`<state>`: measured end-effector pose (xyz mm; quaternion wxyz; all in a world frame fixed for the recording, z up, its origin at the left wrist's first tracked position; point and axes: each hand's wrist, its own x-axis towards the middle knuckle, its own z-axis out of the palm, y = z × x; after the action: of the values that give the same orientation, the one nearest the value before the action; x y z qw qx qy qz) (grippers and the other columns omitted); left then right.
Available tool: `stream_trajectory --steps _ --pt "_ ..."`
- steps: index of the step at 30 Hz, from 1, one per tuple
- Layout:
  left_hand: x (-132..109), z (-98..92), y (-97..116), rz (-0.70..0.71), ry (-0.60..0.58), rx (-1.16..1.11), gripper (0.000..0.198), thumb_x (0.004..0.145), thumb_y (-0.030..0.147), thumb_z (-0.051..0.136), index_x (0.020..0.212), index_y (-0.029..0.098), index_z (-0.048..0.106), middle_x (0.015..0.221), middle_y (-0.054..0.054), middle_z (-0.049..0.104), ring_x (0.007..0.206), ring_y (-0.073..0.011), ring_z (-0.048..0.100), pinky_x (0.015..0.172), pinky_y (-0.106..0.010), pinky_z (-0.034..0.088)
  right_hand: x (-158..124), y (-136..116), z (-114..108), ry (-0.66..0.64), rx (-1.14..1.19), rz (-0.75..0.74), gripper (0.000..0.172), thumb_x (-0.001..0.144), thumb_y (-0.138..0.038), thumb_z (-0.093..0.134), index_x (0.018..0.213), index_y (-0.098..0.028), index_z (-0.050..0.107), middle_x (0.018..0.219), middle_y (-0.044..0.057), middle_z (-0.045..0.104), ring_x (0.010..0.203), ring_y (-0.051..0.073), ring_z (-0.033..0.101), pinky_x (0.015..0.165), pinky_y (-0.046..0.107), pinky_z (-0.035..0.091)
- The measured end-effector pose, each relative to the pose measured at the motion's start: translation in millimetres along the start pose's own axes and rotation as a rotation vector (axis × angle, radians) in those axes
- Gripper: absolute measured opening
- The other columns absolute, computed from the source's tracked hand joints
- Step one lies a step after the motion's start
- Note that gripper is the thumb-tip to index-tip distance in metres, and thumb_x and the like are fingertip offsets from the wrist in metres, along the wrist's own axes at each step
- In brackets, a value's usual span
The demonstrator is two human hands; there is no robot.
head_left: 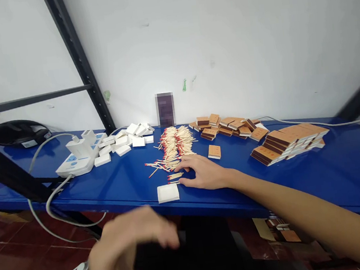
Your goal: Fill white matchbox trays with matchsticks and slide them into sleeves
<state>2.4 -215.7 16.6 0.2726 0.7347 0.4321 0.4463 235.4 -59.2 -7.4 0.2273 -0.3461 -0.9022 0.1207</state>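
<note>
My right hand (202,172) lies on the blue table (302,177), its fingers spread over a small bunch of matches (175,176) at the near end of the matchstick pile (175,146). A white inner matchbox tray (168,192) sits just in front of those fingers near the table's edge. My left hand (128,249) is low, below the table's front edge, blurred, its fingers curled over something dark that I cannot make out. A single brown matchbox sleeve (214,151) lies beside the right hand.
White trays (125,140) are heaped at the back left beside a white power strip (77,157) with cables. Brown matchbox sleeves (227,126) and stacked rows of sleeves (288,142) lie to the right. A black round object (17,132) sits far left; a black metal frame (77,60) crosses the view.
</note>
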Motion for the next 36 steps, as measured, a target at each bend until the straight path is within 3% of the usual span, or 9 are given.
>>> stream_trajectory --steps 1,3,6,9,14,19,23,30,36 --pt "19.6 -5.8 -6.1 0.019 0.000 0.025 0.039 0.088 0.059 0.047 0.107 0.033 0.069 0.089 -0.005 0.069 0.079 -0.0247 0.061 0.075 -0.044 0.051 0.7 0.9 -0.1 -0.014 0.009 0.011 0.029 0.083 -0.035 0.067 0.106 -0.017 0.069 0.092 0.006 0.063 0.087 0.019 0.056 0.080 0.033 0.041" --pt "52.9 -14.2 -18.6 -0.041 -0.127 0.299 0.039 0.087 0.053 0.057 0.114 0.027 0.066 0.099 -0.006 0.067 0.087 -0.0245 0.060 0.085 -0.042 0.048 2.3 1.6 -0.8 -0.043 0.037 0.032 0.032 0.083 -0.039 0.069 0.107 -0.018 0.069 0.092 0.005 0.064 0.085 0.019 0.057 0.077 0.032 0.042" --pt "83.5 -19.9 -35.0 -0.150 -0.348 0.499 0.059 0.074 0.064 0.068 0.119 0.027 0.061 0.110 -0.006 0.063 0.099 -0.0282 0.058 0.088 -0.042 0.046 3.7 -0.6 -3.5 -0.081 0.068 0.053 0.030 0.084 -0.039 0.067 0.106 -0.019 0.069 0.089 0.004 0.064 0.082 0.018 0.057 0.075 0.031 0.042" --pt "94.4 -20.7 -44.1 -0.164 -0.519 0.533 0.065 0.067 0.066 0.073 0.115 0.025 0.060 0.104 -0.006 0.062 0.100 -0.0291 0.057 0.086 -0.039 0.047 3.1 -4.1 -6.0 -0.101 0.077 0.050 0.033 0.084 -0.041 0.068 0.109 -0.019 0.067 0.094 0.005 0.065 0.086 0.019 0.057 0.078 0.032 0.042" --pt "91.0 -21.7 -45.2 -0.046 -0.653 0.525 0.037 0.078 0.051 0.069 0.103 0.025 0.061 0.102 -0.003 0.062 0.115 -0.0303 0.051 0.092 -0.037 0.042 2.6 -5.8 -3.6 -0.094 0.072 0.057 0.023 0.083 -0.035 0.069 0.101 -0.021 0.067 0.087 0.003 0.062 0.082 0.018 0.055 0.075 0.031 0.041" --pt "84.7 -26.9 -46.3 -0.042 -0.596 0.455 0.035 0.078 0.051 0.072 0.099 0.024 0.065 0.093 0.000 0.062 0.087 -0.0207 0.057 0.076 -0.030 0.042 5.3 -1.8 3.0 -0.054 0.085 0.026 0.014 0.085 -0.031 0.066 0.094 -0.020 0.068 0.080 0.000 0.058 0.077 0.015 0.053 0.072 0.028 0.038" --pt "91.6 -26.1 -53.4 -0.031 -0.546 0.405 0.036 0.075 0.051 0.075 0.098 0.023 0.069 0.089 0.001 0.063 0.078 -0.0170 0.055 0.071 -0.028 0.041 7.3 -0.4 1.2 -0.071 0.109 0.051 0.013 0.088 -0.030 0.063 0.092 -0.019 0.068 0.078 0.000 0.057 0.075 0.015 0.052 0.070 0.027 0.038" --pt "98.0 -18.7 -61.8 0.016 -0.541 0.330 0.043 0.068 0.055 0.080 0.092 0.020 0.071 0.081 0.002 0.059 0.073 -0.0146 0.053 0.066 -0.026 0.038 15.9 -4.0 -16.0 -0.266 0.091 0.101 0.011 0.084 -0.027 0.062 0.089 -0.017 0.064 0.079 0.001 0.060 0.070 0.014 0.051 0.062 0.025 0.038" --pt "98.7 -10.1 -69.2 0.072 -0.485 0.367 0.039 0.071 0.052 0.079 0.093 0.022 0.069 0.078 0.003 0.058 0.070 -0.0140 0.053 0.067 -0.026 0.036 33.0 -14.8 -30.2 -0.426 -0.080 0.102 0.007 0.074 -0.022 0.066 0.077 -0.017 0.062 0.076 0.002 0.064 0.064 0.014 0.052 0.056 0.024 0.035"
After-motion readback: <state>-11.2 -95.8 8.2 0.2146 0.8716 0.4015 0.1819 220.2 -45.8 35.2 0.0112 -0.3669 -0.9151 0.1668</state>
